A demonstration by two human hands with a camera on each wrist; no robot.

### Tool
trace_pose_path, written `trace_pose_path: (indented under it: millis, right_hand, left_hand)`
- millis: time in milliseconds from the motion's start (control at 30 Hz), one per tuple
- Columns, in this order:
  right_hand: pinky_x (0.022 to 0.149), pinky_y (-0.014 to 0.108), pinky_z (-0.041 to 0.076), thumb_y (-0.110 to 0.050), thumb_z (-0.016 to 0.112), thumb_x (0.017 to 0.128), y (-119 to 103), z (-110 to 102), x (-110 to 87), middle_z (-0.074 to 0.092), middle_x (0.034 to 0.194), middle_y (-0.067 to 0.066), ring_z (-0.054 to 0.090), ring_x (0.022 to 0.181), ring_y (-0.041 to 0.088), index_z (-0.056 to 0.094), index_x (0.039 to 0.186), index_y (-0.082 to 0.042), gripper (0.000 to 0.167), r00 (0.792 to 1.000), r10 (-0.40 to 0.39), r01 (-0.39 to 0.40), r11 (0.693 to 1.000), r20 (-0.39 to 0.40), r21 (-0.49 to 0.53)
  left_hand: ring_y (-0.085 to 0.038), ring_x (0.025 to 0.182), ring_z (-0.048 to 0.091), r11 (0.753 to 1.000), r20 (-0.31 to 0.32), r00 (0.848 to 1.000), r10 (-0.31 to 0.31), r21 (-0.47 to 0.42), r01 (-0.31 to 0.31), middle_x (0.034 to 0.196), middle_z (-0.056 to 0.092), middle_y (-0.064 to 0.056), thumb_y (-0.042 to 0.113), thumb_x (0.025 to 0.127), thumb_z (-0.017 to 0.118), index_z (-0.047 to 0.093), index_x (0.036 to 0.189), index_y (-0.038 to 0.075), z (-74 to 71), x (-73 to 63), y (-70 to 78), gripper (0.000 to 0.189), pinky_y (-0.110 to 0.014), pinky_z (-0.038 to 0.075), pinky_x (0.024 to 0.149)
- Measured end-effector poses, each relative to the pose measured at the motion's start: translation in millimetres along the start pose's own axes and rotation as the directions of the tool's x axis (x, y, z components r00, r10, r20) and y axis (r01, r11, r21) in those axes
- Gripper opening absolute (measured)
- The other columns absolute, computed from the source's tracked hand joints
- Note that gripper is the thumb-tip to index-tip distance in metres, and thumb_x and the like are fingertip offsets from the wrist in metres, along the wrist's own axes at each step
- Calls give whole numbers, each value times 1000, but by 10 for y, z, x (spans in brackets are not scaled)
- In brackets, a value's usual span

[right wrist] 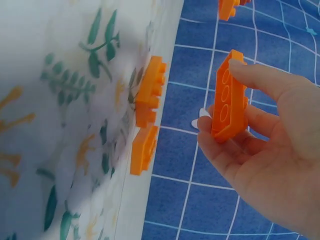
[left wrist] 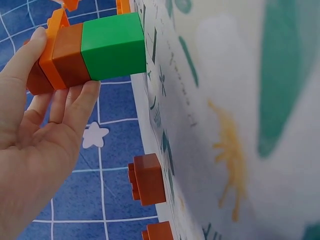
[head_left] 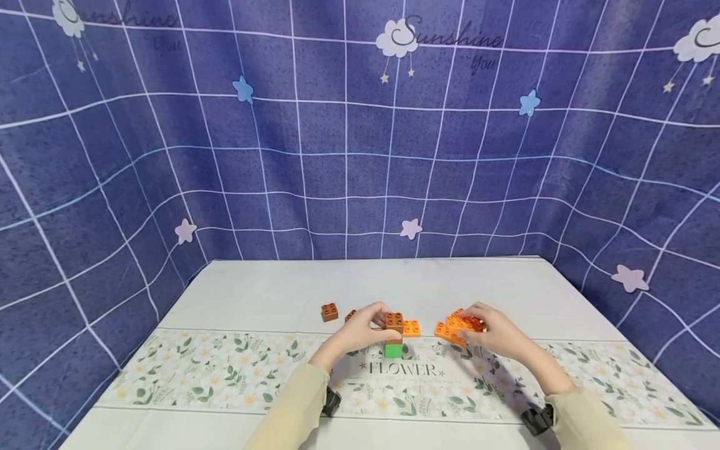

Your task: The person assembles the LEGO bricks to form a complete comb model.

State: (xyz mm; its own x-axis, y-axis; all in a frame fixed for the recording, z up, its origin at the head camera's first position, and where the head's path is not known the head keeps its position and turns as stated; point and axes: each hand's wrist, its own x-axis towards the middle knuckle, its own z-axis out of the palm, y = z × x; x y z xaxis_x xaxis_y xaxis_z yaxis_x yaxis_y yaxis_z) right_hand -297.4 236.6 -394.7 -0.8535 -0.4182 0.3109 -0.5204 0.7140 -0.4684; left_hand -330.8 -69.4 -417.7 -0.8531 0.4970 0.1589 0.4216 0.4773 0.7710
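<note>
My left hand (head_left: 362, 328) grips the upper part of an upright stack of toy building bricks. In the left wrist view, the stack has a green brick (left wrist: 115, 47) at its base on the table, then a brown brick (left wrist: 69, 55), a thin orange brick (left wrist: 54, 50) and another brown brick (left wrist: 40, 80). Raised off the table, my right hand (right wrist: 280, 135) pinches a thin orange brick (right wrist: 230, 97) between thumb and fingers, its hollow underside showing. Below it on the table are a taller orange brick (right wrist: 149, 95) and a flatter orange brick (right wrist: 142, 152).
Just right of the stack lies an orange brick (head_left: 412, 328). A brown brick (head_left: 329, 312) sits to the left, with a second brown brick (head_left: 350, 314) partly behind my left hand. A floral cloth (head_left: 236, 369) covers the table, and a blue checked curtain (head_left: 320, 175) surrounds it.
</note>
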Motion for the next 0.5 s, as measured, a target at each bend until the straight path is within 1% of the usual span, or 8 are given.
trace_pose_path:
  millis: [100, 167, 333, 433, 500]
  right_hand:
    - [73, 31, 48, -25, 69, 85, -30, 7, 35, 62, 105, 6, 55, 89, 16, 64, 114, -3, 36, 1000, 3, -3, 1000, 1, 8]
    - [75, 32, 49, -25, 69, 86, -46, 9, 58, 62, 107, 7, 56, 90, 16, 63, 115, -3, 37, 1000, 6, -6, 1000, 5, 11]
    - [71, 29, 48, -23, 68, 86, -93, 21, 109, 62, 107, 7, 54, 84, 13, 63, 116, -1, 38, 1000, -2, 2, 1000, 6, 13]
    - [71, 29, 47, -22, 68, 86, -126, 28, 136, 62, 107, 7, 55, 88, 14, 63, 116, -2, 36, 1000, -9, 9, 1000, 2, 17]
    - [70, 28, 46, -21, 68, 86, -157, 37, 156, 62, 107, 7, 55, 88, 16, 63, 116, -2, 36, 1000, -16, 16, 1000, -4, 23]
  left_hand:
    - [-12, 95, 55, 1000, 6, 1000, 2, -13, -2, 99, 58, 5, 38, 81, 72, 56, 102, 20, -5, -3, -2, 32, -31, 48, 80]
    - [-12, 95, 55, 1000, 9, 1000, 1, -13, -1, 98, 58, 5, 39, 81, 72, 55, 100, 20, -8, -6, 2, 31, -30, 48, 80]
    - [-12, 93, 55, 1000, 13, 1000, 1, -4, -1, 96, 57, 5, 39, 81, 72, 53, 95, 20, -9, -18, 11, 30, -30, 48, 78]
    - [-12, 93, 55, 1000, 11, 1000, 2, 0, -2, 95, 57, 6, 38, 81, 72, 52, 94, 20, -11, -24, 17, 30, -30, 48, 79]
    - [-12, 94, 55, 1000, 9, 1000, 4, 0, -4, 95, 57, 6, 38, 81, 72, 52, 94, 19, -13, -26, 16, 30, -30, 48, 79]
